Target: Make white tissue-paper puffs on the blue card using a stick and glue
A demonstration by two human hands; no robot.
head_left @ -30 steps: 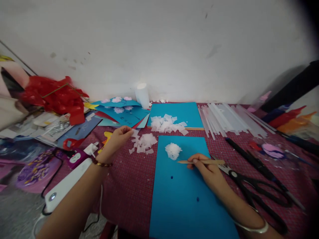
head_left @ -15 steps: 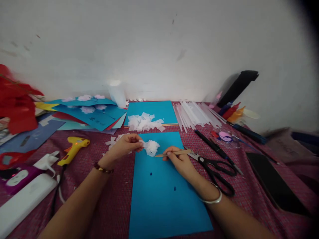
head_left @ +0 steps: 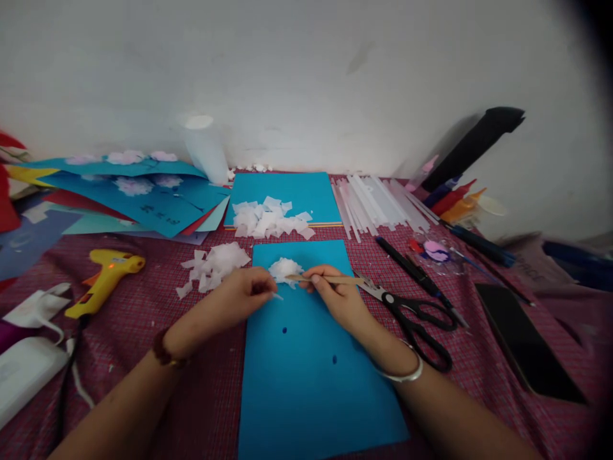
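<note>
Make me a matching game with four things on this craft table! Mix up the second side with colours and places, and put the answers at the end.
Things:
1. wooden stick
2. glue gun
3. scissors
4. white paper tuft

Clues:
A. black-handled, lying on the cloth
B. fluffy, near the far end of the blue sheet
C. held in the right hand
D. yellow

Right pairs: 1-C, 2-D, 3-A, 4-B
</note>
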